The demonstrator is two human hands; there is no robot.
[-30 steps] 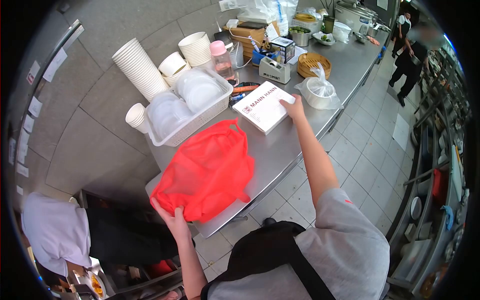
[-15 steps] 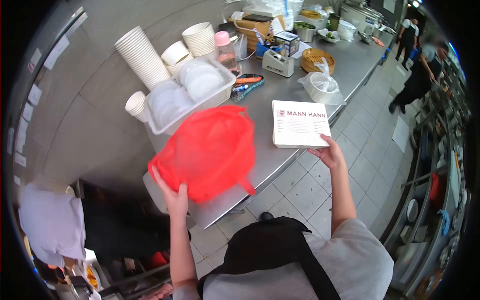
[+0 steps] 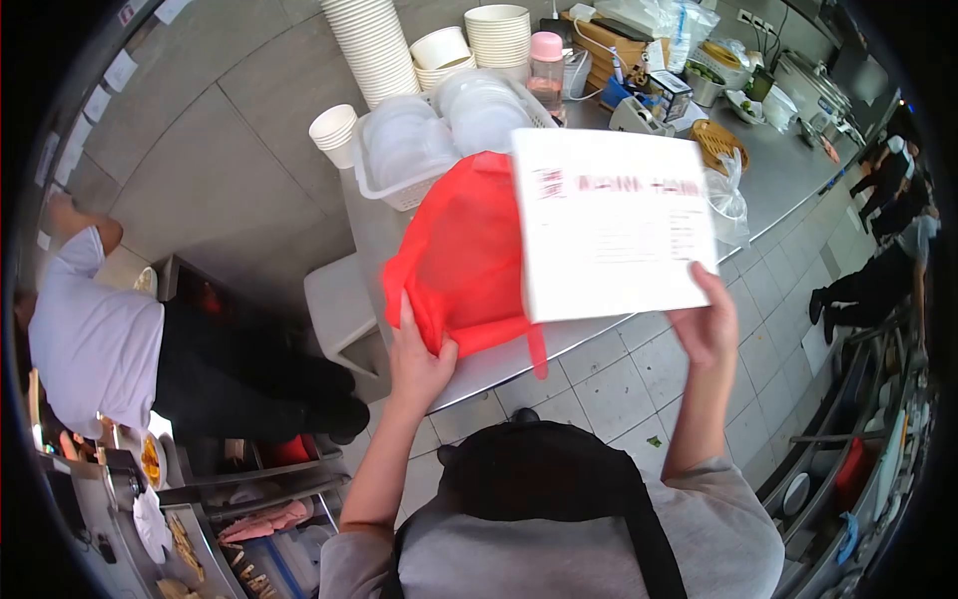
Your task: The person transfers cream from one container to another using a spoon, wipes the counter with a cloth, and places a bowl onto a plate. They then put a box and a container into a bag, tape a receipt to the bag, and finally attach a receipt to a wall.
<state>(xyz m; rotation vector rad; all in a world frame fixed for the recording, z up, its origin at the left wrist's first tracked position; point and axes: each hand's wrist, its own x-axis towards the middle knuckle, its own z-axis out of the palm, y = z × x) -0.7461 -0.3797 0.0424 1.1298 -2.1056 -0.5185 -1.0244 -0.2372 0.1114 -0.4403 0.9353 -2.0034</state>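
Observation:
My left hand [image 3: 421,361] grips the near left edge of a red fabric bag [image 3: 459,255], thumb and fingers closed on the cloth. The bag rests over the steel table [image 3: 486,371], with one strap hanging past the front edge. In my right hand [image 3: 707,317] is a white box [image 3: 617,235] printed with red lettering, held by its lower right corner. The box is raised and tilted toward me, and its left side overlaps the bag in this view. Its lettering is smeared by motion.
Behind the bag stand a white basket [image 3: 389,192] of plastic lids, stacked paper cups [image 3: 371,50] and a pink-capped bottle [image 3: 546,75]. A tied plastic bag [image 3: 728,205] lies right of the box. A white stool [image 3: 341,304] and a co-worker [image 3: 100,329] are at left; other people stand far right.
The white box has been lifted off the table's edge and brought closer, beside and partly over the red bag. My left hand still holds the bag. The view has turned.

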